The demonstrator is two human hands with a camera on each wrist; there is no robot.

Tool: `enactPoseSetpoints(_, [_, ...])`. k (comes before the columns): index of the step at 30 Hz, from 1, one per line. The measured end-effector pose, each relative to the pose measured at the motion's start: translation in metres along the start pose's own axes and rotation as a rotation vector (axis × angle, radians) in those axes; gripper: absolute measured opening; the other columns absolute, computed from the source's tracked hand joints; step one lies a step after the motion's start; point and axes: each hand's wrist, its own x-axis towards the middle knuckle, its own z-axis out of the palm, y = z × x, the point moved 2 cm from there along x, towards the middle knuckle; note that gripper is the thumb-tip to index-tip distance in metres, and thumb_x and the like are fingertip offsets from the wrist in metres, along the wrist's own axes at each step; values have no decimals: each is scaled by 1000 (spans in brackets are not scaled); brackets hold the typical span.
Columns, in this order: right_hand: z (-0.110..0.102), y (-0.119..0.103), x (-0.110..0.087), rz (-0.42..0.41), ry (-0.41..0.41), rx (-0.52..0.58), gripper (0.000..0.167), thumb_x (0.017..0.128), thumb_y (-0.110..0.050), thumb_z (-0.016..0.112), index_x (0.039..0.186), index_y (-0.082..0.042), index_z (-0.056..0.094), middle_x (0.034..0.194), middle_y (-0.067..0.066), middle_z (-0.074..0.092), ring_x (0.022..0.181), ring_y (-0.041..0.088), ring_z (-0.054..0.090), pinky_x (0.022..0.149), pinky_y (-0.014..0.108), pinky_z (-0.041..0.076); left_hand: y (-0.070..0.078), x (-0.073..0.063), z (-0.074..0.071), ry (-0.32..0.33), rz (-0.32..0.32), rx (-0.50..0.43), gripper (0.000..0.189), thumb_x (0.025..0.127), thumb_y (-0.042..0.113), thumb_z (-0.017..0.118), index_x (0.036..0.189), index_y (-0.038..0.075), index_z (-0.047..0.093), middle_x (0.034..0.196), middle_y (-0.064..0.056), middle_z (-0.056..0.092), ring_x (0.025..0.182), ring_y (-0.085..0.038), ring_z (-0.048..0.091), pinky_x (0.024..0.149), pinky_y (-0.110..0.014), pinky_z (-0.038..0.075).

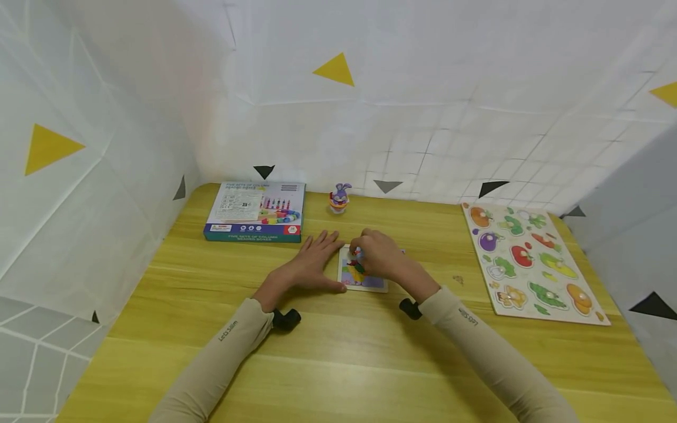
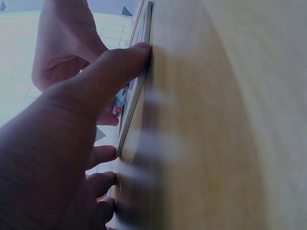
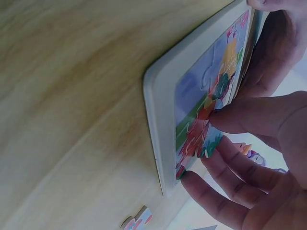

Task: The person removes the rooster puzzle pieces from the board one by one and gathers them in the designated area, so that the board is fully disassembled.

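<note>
A small jigsaw board (image 1: 364, 288) with a pale frame and a colourful picture lies flat on the table. My left hand (image 1: 312, 263) spreads beside its left side, thumb at the near corner and forefinger at the far one, the other fingertips down on the tabletop. Over the picture, my right hand (image 1: 376, 254) pinches a puzzle piece (image 3: 211, 145) with green leaf shapes between thumb and fingers, low against the picture. Part of the picture is hidden under this hand. Beyond the board's edge lies a loose puzzle piece (image 3: 137, 219) in the right wrist view.
A boxed bead set (image 1: 255, 214) lies at the back left. Behind the board stands a purple rabbit figure (image 1: 339, 198) in a small cup. To the right is a wooden vegetable peg puzzle (image 1: 534, 264). A patterned white cloth (image 1: 412, 117) hangs behind the table.
</note>
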Motion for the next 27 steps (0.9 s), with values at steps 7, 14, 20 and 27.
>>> enactPoseSetpoints(7, [0,-1,-1,15,-3,-9,28,83,2,70,107,-10,75,100,10,62,83,23,58,73,38,54,1,-1,0,1,1,-3,108,78,67,73,160,16,24,168,-6,6,153,-29,-5,120,-51,-6])
enactPoseSetpoints(14, [0,-2,-2,42,-23,5,27,85,1,72,110,-8,72,100,9,61,83,23,58,74,38,54,1,0,1,2,6,2,108,78,67,74,160,16,25,168,-7,6,153,-30,-4,120,-51,-5])
enactPoseSetpoints(20, [1,-2,-3,47,-2,5,25,86,1,71,109,-8,71,99,8,61,82,22,58,72,37,54,1,0,0,1,6,0,108,78,66,74,160,15,25,168,-7,6,153,-30,-4,120,-52,-6])
enactPoseSetpoints(27, [1,-2,-2,49,7,3,25,86,-1,70,109,-10,70,98,5,59,79,20,57,67,36,52,-1,1,1,3,2,17,108,78,68,73,160,16,25,168,-7,6,153,-30,-4,120,-52,-5])
